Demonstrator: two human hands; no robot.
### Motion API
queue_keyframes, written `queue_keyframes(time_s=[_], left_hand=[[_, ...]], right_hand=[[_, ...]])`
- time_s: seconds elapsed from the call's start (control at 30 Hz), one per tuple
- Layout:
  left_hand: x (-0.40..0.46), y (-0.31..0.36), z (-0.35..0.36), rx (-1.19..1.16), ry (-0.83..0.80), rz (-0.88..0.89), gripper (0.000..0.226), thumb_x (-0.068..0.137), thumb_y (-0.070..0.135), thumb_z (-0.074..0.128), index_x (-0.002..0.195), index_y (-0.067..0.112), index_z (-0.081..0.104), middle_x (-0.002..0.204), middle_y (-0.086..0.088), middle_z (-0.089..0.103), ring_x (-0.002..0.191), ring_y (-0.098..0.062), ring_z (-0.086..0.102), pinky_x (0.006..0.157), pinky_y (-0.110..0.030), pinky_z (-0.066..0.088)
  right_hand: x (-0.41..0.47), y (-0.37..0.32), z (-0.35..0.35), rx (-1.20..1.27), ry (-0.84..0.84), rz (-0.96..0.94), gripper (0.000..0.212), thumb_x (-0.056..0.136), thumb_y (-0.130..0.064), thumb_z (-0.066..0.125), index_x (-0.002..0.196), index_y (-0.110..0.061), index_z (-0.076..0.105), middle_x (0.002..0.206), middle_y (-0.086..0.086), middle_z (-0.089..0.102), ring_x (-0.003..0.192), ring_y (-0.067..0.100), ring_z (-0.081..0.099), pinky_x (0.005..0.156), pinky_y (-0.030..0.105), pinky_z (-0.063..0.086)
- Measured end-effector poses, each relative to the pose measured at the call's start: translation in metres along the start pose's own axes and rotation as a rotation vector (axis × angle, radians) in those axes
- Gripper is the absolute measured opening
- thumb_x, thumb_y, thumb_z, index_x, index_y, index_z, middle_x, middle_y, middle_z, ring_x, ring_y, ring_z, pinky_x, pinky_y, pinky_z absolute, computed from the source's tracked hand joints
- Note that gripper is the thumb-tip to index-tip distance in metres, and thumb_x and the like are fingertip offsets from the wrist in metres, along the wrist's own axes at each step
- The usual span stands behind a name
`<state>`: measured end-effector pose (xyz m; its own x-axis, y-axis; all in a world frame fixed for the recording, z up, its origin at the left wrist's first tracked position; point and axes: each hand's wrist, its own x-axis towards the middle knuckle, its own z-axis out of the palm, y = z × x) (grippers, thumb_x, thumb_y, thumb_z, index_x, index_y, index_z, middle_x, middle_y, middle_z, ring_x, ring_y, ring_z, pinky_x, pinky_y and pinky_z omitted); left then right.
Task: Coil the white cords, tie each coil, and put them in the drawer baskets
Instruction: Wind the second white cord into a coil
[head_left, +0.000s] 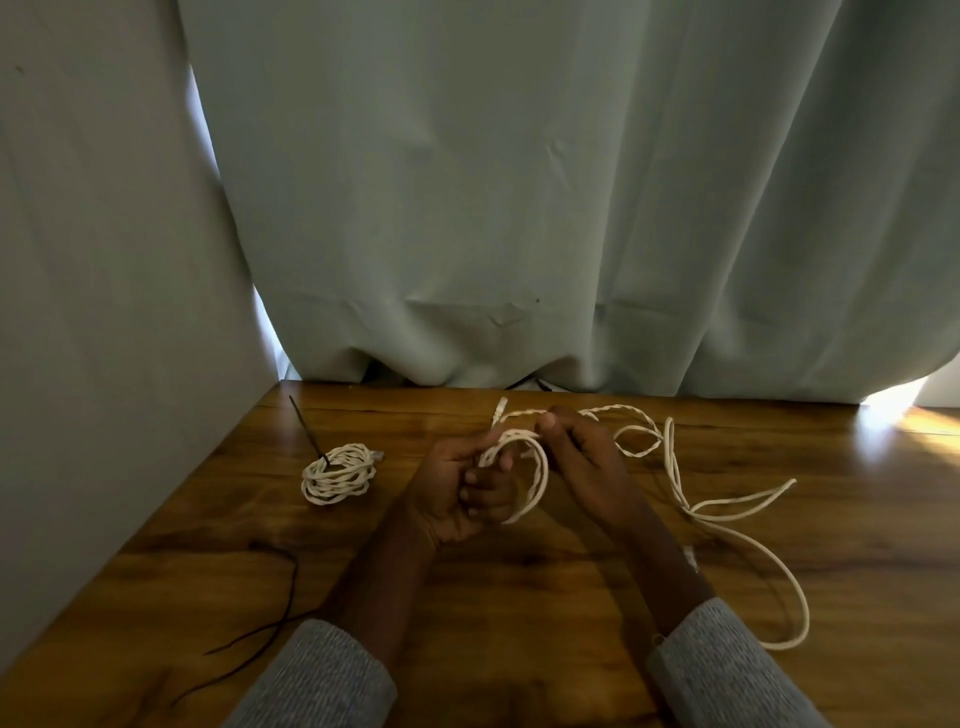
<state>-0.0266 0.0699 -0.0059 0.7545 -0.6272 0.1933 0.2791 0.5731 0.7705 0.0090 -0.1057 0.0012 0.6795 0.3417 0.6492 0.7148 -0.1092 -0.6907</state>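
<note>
A long white cord trails in loose loops over the right half of the wooden table. My left hand grips a few turns of this cord, fingers curled round them. My right hand pinches the cord just to the right of the loops, above the table's middle. The cord's plug end sticks up behind my hands. A finished coil of white cord, bound with a black tie, lies on the table to the left. No drawer or basket is in view.
A thin black tie lies near the table's front left edge. A pale wall borders the table on the left and a grey-green curtain hangs along its back edge. Sunlight falls on the far right corner.
</note>
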Motion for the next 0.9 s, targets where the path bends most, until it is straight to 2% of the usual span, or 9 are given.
queue_keyframes(time_s=[0.1, 0.2, 0.3, 0.4, 0.5, 0.6, 0.7, 0.8, 0.9], left_hand=[[-0.001, 0.010, 0.002, -0.184, -0.170, 0.084, 0.041, 0.103, 0.029, 0.044, 0.109, -0.007, 0.061, 0.053, 0.005, 0.035, 0.038, -0.004, 0.024, 0.042, -0.019, 0.031], [-0.002, 0.015, 0.006, -0.220, -0.220, 0.150, 0.049, 0.107, 0.027, 0.035, 0.127, -0.015, 0.049, 0.058, 0.000, 0.037, 0.040, -0.004, 0.020, 0.046, -0.022, 0.033], [-0.001, 0.014, 0.008, -0.238, -0.231, 0.197, 0.051, 0.107, 0.027, 0.036, 0.133, -0.017, 0.043, 0.057, 0.000, 0.037, 0.044, -0.008, 0.033, 0.047, -0.024, 0.037], [0.002, 0.014, 0.009, -0.253, -0.208, 0.269, 0.052, 0.107, 0.026, 0.036, 0.137, -0.016, 0.039, 0.058, 0.000, 0.038, 0.047, -0.009, 0.036, 0.050, -0.024, 0.038], [0.002, 0.018, 0.006, -0.251, -0.132, 0.362, 0.052, 0.105, 0.025, 0.041, 0.138, -0.016, 0.040, 0.057, -0.001, 0.043, 0.047, -0.007, 0.034, 0.050, -0.023, 0.039], [0.001, 0.022, -0.002, -0.232, 0.016, 0.449, 0.052, 0.098, 0.023, 0.058, 0.133, -0.014, 0.049, 0.056, 0.002, 0.051, 0.043, -0.006, 0.041, 0.046, -0.020, 0.038], [0.003, 0.023, -0.008, -0.234, 0.124, 0.528, 0.049, 0.097, 0.024, 0.054, 0.130, -0.013, 0.054, 0.056, 0.004, 0.049, 0.044, -0.006, 0.045, 0.046, -0.020, 0.040], [0.004, 0.025, -0.011, -0.240, 0.190, 0.580, 0.050, 0.097, 0.024, 0.048, 0.130, -0.013, 0.053, 0.057, 0.004, 0.048, 0.044, -0.006, 0.044, 0.048, -0.021, 0.042], [0.005, 0.027, -0.008, -0.223, 0.278, 0.639, 0.054, 0.096, 0.024, 0.049, 0.136, -0.011, 0.042, 0.057, 0.005, 0.048, 0.045, -0.005, 0.044, 0.050, -0.020, 0.043]], right_hand=[[-0.003, 0.006, -0.008, 0.039, -0.035, 0.000, 0.038, 0.104, -0.029, 0.042, 0.078, -0.010, 0.061, 0.070, 0.007, 0.059, 0.065, 0.026, 0.056, 0.063, 0.040, 0.046], [-0.006, 0.006, -0.002, -0.066, -0.032, -0.029, 0.035, 0.105, -0.027, 0.041, 0.079, -0.013, 0.061, 0.070, 0.000, 0.061, 0.065, 0.022, 0.059, 0.063, 0.041, 0.049], [-0.005, 0.005, 0.005, -0.068, 0.048, -0.073, 0.028, 0.103, -0.024, 0.045, 0.079, -0.021, 0.060, 0.070, -0.008, 0.060, 0.063, 0.016, 0.058, 0.059, 0.034, 0.047], [-0.008, 0.003, 0.016, 0.082, 0.128, -0.028, 0.027, 0.104, -0.014, 0.044, 0.082, -0.007, 0.059, 0.070, 0.003, 0.062, 0.064, 0.024, 0.059, 0.061, 0.036, 0.049], [-0.010, -0.001, 0.027, -0.002, 0.166, 0.031, 0.029, 0.107, -0.024, 0.042, 0.087, -0.014, 0.058, 0.065, 0.004, 0.061, 0.057, 0.022, 0.059, 0.055, 0.041, 0.050], [-0.008, -0.005, 0.032, -0.221, 0.052, 0.076, 0.024, 0.107, -0.036, 0.042, 0.095, -0.024, 0.060, 0.064, -0.004, 0.061, 0.057, 0.012, 0.061, 0.055, 0.028, 0.048], [-0.009, -0.006, 0.038, -0.403, -0.176, 0.139, 0.012, 0.105, -0.032, 0.050, 0.110, -0.028, 0.060, 0.074, -0.015, 0.060, 0.066, -0.001, 0.061, 0.058, 0.011, 0.041], [-0.010, -0.006, 0.038, -0.497, -0.343, 0.184, 0.009, 0.102, -0.024, 0.053, 0.103, -0.023, 0.062, 0.081, -0.017, 0.058, 0.070, -0.003, 0.055, 0.058, 0.010, 0.037], [-0.008, -0.006, 0.037, -0.572, -0.411, 0.181, 0.015, 0.100, -0.023, 0.054, 0.112, -0.020, 0.062, 0.098, -0.003, 0.065, 0.083, 0.008, 0.058, 0.066, 0.015, 0.045]])
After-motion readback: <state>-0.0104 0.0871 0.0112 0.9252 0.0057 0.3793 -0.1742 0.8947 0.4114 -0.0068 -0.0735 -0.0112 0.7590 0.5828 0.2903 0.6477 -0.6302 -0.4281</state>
